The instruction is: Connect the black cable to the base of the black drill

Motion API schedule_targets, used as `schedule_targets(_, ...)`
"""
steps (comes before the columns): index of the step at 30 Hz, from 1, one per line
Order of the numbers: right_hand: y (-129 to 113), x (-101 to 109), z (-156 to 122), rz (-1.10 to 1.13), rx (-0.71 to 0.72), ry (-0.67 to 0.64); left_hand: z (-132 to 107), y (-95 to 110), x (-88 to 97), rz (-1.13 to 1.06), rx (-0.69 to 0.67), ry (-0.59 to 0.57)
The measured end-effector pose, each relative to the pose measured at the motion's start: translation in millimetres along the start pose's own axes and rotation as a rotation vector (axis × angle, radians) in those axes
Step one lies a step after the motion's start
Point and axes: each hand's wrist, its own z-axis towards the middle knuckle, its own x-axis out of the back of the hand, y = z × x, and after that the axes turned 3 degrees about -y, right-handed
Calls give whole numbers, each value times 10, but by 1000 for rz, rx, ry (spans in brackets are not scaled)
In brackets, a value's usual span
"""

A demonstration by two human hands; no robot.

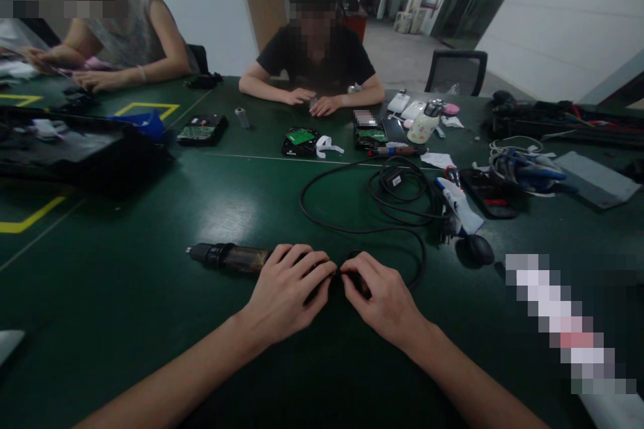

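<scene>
An electric screwdriver [241, 258] lies along the green table in front of me, its bit pointing left. My left hand [294, 285] is wrapped over its rear half. Close to the screwdriver's tail end, my right hand [380, 291] has its thumb and fingertips pinched together around the end of a black cable [420, 251]. The fingers cover that end, so I cannot tell whether it is joined to the tool. From the right hand the cable loops away to a coil bearing a small labelled box [395, 179].
Opposite sits a person [314, 60] handling something small; another person [145, 40] works at the far left. Black housings with green boards [300, 139] lie mid-table. A black bin [75, 147] stands left. To the right are a computer mouse [474, 250], blue-handled tools [528, 171] and a tool cup [423, 129].
</scene>
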Motion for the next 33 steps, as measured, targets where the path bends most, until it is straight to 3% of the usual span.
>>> schedule_targets(33, -5, 1, -1, -10, -5, 1, -1, -10, -6, -9, 6, -23)
